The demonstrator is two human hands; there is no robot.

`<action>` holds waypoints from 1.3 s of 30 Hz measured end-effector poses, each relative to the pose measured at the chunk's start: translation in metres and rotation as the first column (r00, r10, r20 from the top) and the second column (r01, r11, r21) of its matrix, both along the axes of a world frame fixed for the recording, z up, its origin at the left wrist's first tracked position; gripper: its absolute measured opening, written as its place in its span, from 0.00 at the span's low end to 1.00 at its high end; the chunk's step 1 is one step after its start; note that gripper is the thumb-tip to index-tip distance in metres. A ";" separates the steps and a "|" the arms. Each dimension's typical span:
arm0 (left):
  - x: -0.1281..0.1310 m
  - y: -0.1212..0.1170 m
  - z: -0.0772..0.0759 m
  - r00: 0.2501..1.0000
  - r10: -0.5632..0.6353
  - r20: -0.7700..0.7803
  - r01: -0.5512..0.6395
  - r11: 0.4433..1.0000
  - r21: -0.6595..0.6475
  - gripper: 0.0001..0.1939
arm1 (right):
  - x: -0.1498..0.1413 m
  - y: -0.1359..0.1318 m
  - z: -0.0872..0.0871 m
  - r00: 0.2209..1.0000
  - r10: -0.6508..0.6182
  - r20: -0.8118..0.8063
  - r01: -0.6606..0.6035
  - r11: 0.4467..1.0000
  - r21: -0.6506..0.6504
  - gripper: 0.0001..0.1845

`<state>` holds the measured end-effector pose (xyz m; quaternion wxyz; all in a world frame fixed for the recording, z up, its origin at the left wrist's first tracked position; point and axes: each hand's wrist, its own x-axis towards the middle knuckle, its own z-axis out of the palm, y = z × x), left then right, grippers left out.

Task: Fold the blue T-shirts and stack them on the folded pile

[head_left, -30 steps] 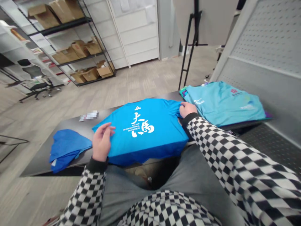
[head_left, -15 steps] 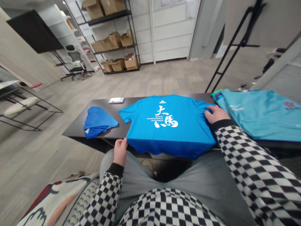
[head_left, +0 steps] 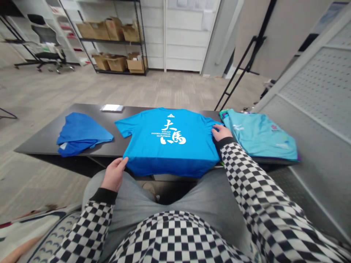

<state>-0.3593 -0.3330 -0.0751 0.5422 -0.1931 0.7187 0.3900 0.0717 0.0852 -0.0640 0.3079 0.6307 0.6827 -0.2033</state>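
Note:
A bright blue T-shirt (head_left: 142, 142) with white lettering lies spread on the dark table (head_left: 41, 140), its lower part hanging over the front edge. My left hand (head_left: 113, 175) pinches the shirt's lower left corner between thumb and fingers. At the shirt's right sleeve, my right hand (head_left: 222, 133) has its fingers closed on the fabric, palm down; the fingertips are partly hidden. A darker blue folded garment (head_left: 80, 131) rests left of the shirt. To the right, close by my right hand, lies a stack of shirts with a light teal shirt (head_left: 263, 133) on top.
A white phone-like flat object (head_left: 112, 108) lies near the table's back edge. A perforated grey panel (head_left: 315, 95) stands at the right. Beyond the table are a black stand (head_left: 241, 69), a shelf rack with cardboard boxes (head_left: 116, 63) and an office chair (head_left: 46, 40).
The view has swung to the right, so everything sits further left in the picture. Both hands stay at the same places on the blue T-shirt, which lies much as before.

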 end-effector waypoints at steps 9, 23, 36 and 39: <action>-0.007 0.003 0.004 0.992 0.064 0.108 -0.065 0.998 -0.002 0.31 | -0.004 0.000 -0.003 0.999 0.007 0.036 -0.006 1.000 -0.024 0.24; -0.006 -0.007 -0.007 0.991 0.078 0.107 -0.073 0.996 -0.053 0.19 | -0.053 -0.096 0.107 1.000 0.010 0.007 -0.011 0.978 0.207 0.22; -0.008 0.006 0.000 0.974 0.123 0.189 -0.124 0.992 -0.006 0.18 | -0.044 -0.101 0.122 0.997 -0.056 0.050 0.048 0.987 0.152 0.17; -0.011 -0.002 0.002 0.974 0.120 0.191 -0.124 0.992 0.009 0.20 | -0.041 -0.101 0.125 0.998 -0.056 0.006 0.054 0.988 0.142 0.16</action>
